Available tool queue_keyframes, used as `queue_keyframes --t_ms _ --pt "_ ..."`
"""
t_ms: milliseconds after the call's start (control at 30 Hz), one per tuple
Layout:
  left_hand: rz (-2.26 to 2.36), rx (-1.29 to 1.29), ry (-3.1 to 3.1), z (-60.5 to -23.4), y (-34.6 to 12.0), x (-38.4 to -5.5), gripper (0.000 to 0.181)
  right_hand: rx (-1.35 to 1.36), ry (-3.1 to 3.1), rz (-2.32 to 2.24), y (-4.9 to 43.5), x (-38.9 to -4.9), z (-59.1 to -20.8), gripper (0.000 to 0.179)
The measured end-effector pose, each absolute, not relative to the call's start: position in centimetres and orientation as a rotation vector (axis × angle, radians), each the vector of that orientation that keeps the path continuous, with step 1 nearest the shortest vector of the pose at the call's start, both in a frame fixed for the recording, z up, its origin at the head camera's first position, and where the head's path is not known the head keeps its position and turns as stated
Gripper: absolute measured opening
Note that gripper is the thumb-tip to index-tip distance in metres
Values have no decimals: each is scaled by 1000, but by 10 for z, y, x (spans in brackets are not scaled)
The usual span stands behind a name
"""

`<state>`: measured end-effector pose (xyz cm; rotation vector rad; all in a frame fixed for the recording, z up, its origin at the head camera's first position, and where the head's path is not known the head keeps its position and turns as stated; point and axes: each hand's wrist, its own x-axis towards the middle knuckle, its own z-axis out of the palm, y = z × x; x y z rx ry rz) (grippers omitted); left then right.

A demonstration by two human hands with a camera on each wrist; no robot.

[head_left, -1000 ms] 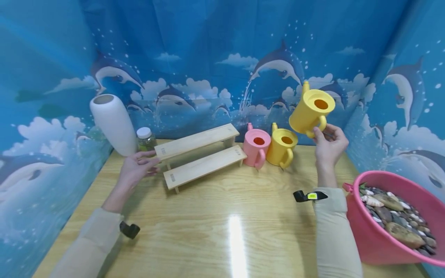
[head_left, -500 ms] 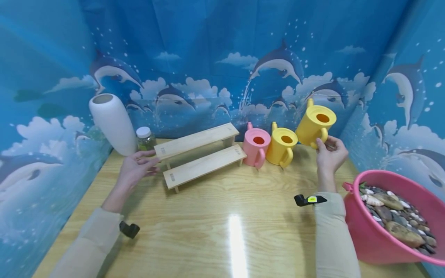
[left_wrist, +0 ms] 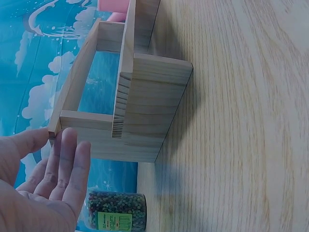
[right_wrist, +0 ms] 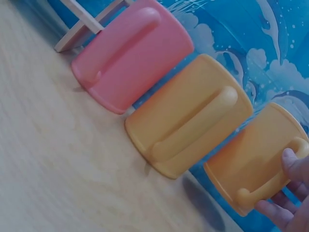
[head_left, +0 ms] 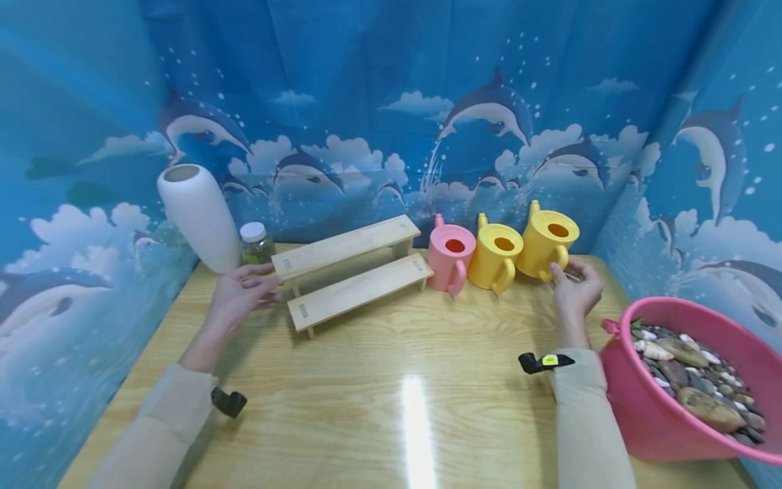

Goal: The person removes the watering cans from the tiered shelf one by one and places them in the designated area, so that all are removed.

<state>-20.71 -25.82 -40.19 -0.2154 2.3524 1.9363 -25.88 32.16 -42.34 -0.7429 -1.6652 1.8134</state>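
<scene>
My right hand (head_left: 577,288) pinches the handle of a yellow watering can (head_left: 542,238). The right wrist view shows thumb and fingers around that handle, with the can's base (right_wrist: 224,186) slightly off the tabletop, its shadow below. A second yellow watering can (head_left: 489,261) and a pink watering can (head_left: 446,261) stand to its left, side by side. At the left, my left hand (head_left: 241,299) holds the end of the upper board of a two-tier wooden shelf (head_left: 360,288). In the left wrist view its thumb lies on one face of the board and fingertips on the other.
A tall white vase (head_left: 204,221) leans in view at the back left, beside a white-lidded jar (head_left: 256,244) of dark beads. At the right stands a pink bucket (head_left: 641,401) with stones and shells. Dolphin-print curtains (head_left: 366,81) enclose the wooden table (head_left: 342,407).
My right hand has lowered the yellow watering can from mid-air to just beside the second yellow one, at the end of the row. My left hand has stayed at the shelf.
</scene>
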Motion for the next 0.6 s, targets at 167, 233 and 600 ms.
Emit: queue_keyframes --t_ms 167,233,600 --pt "1936 -213 2351 -402 -258 -208 62 -775 -1748 1749 324 -254 -436 21" --pt "1936 -210 2354 -402 -257 -208 62 -776 -1781 1706 324 -252 -440 22" --pt "1939 -213 2354 -403 -258 -208 62 -757 -1703 1813 322 -244 -449 27"
